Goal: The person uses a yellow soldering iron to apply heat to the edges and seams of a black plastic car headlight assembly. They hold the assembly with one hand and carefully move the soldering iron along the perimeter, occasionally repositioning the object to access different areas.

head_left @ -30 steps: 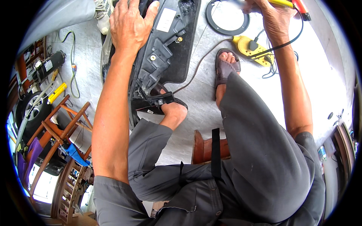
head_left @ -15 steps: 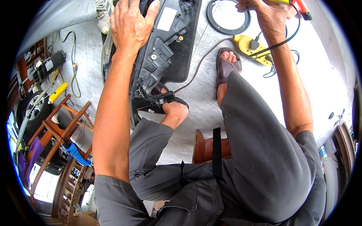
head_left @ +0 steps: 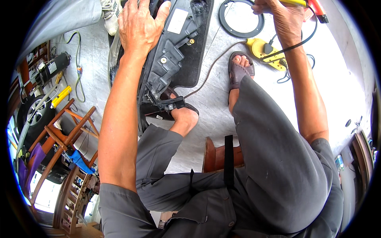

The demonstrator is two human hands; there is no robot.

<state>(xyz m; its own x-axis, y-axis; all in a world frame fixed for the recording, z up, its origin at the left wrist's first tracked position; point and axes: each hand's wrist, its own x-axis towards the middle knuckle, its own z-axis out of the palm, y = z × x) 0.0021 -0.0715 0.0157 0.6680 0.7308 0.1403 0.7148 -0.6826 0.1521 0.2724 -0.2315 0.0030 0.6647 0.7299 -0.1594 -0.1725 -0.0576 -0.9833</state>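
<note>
My left hand lies with its fingers apart on a black plastic headlight housing, which bears a white label and brass-coloured fittings. The housing stands in front of my left foot, over a flat black panel. At the top right my right hand is closed around a yellow-handled tool with a black cord. The tool's working end is out of sight beyond the upper edge. A black ring lies on the floor just left of that hand.
A yellow power strip with plugs lies below my right forearm. Near the top right rests a red tool. Another person's shoe is at the upper left. Further left are a wooden chair frame, a wheel and loose cables.
Both hands have shifted very slightly to the right in the picture, and the right fingertips sit a little closer to the black ring's edge. The holds look the same.
</note>
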